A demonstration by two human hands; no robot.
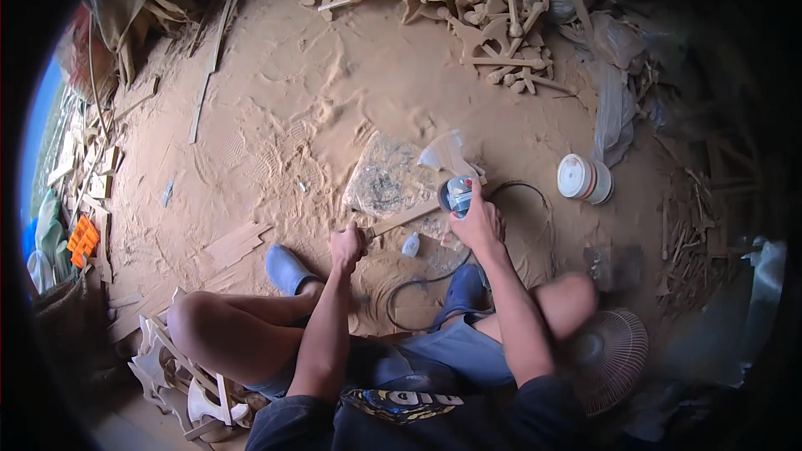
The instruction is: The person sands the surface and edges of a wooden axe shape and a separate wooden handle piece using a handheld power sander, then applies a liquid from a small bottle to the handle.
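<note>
My left hand [348, 248] is closed round the near left end of a flat wooden piece [408, 216], which slants up to the right over a worn, dusty board [368, 188]. My right hand [480, 224] grips a small angle grinder [459, 190], its fingers wrapped over the body. The grinder's head lies at the far end of the wooden piece; whether they touch I cannot tell. A black cord [549, 215] loops over the ground around the grinder. A small white bottle [410, 245] lies just below the wooden piece.
Sawdust covers the ground. Shaped wooden parts are heaped at the far side [501, 25], with more cut parts [180, 376] by my left knee. A white tub [576, 177] lies to the right. A round fan [614, 359] stands beside my right knee. Wood strips [238, 242] lie left.
</note>
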